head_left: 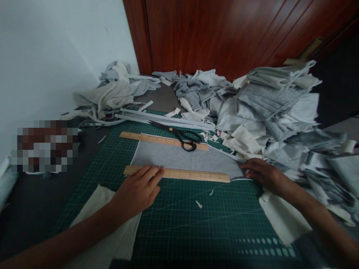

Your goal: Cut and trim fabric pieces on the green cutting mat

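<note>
A grey piece of fabric (179, 157) lies flat on a green cutting mat (174, 216). Along its near edge runs a wooden ruler (196, 175), and my left hand (140, 188) holds it down near its left part, fingers close together. A second wooden ruler (157, 139) lies across the fabric's far edge. Black-handled scissors (181, 136) rest over that ruler, blades pointing left. At the fabric's right end, my right hand (262, 173) has its fingers curled in on the edge; its fingertips are partly hidden.
Heaped grey and white fabric pieces (260, 108) cover the right and back. More cloth (112, 89) is piled by the wall, with pale strips (174, 121) across the mat's back. Cream cloths lie under my left forearm (101, 209) and beside my right (283, 216). Behind stands a wooden door (218, 33).
</note>
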### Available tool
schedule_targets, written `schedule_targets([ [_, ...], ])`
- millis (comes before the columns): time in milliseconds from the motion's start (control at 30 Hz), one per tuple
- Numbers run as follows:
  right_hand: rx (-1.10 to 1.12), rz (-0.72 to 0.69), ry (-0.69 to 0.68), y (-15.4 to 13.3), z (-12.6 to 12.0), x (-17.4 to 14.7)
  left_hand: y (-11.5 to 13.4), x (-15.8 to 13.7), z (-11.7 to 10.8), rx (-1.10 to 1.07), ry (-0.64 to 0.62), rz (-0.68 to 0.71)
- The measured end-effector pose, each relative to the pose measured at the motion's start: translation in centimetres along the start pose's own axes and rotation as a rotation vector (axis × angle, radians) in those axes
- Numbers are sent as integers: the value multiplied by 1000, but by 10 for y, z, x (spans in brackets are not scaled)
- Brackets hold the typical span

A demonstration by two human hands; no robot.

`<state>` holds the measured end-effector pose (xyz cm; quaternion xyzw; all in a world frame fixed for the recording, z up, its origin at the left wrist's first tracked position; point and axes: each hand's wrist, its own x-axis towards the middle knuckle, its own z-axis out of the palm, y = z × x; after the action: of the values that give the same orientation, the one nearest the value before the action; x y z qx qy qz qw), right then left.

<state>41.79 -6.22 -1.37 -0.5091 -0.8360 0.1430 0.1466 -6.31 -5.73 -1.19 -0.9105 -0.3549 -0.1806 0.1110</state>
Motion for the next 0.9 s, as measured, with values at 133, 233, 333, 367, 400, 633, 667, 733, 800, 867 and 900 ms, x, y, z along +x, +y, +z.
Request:
schedule_targets([
  [133,-10,7,-52,-15,-11,6,2,-3,2,-60,16,-55],
  [233,20,-1,-46,-42,-19,20,4,-3,2,-66,-7,-67],
  [333,100,-146,-83,-80,-20,48,5,-3,2,-44,-22,-61],
  [367,130,-224,-88,-94,-18,60,5,-3,2,-37,-27,-57],
  [400,158,-295,-77,-108,-14,73,5,-2,1,-33,-33,-57],
  [633,194,-562,-149,-172,32,169,0,-2,-3,-73,-40,-87],
  [667,167,-569,-175,-175,38,178,-2,-3,-4,-97,-35,-97],
  [733,121,-554,-211,-176,46,190,-9,-2,-6,-151,-33,-113],
  [800,112,-521,-226,-175,48,194,-15,-2,-7,-192,-60,-119],
  [867,122,-483,-237,-173,47,193,-21,-1,-7,-205,-116,-147],
  [900,130,-470,-242,-172,45,191,-22,-1,-6,-204,-138,-180],
])
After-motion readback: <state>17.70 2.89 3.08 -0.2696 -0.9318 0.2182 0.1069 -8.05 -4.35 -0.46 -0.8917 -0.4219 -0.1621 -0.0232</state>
